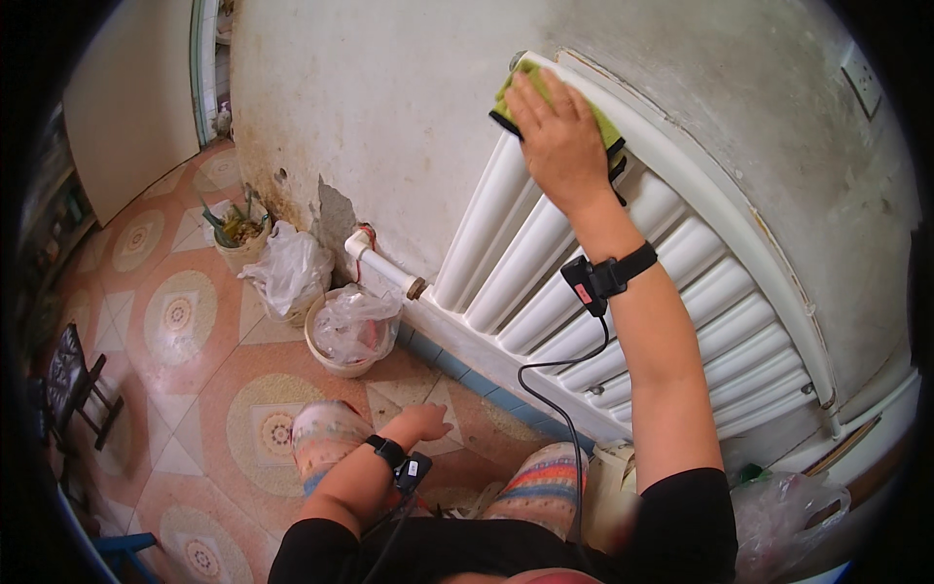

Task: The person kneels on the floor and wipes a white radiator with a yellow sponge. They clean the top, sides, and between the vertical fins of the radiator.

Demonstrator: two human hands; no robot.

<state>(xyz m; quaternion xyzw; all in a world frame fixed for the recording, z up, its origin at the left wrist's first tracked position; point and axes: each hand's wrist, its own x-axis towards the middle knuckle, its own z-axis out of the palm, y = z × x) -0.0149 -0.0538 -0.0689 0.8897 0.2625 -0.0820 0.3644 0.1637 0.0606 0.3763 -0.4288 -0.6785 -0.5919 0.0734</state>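
My right hand (pixel 562 139) presses a yellow-green cloth (pixel 607 125) with a dark edge onto the top left end of a white column radiator (pixel 503 226). The fingers lie over the cloth, and part of it is hidden under the hand. A dark strip of the cloth hangs down beside the wrist. My left hand (pixel 427 422) holds nothing that I can see and hovers near my left knee, its fingers loosely apart. Both wrists wear black straps with small cabled devices.
A white pipe (pixel 390 269) joins the radiator's lower left. Along the wall stand a bucket (pixel 343 365) with plastic in it, a bagged container (pixel 292 266) and a plant pot (pixel 244 248). A folding stool (pixel 76 372) is at left; a plastic bag (pixel 784 511) lies at lower right.
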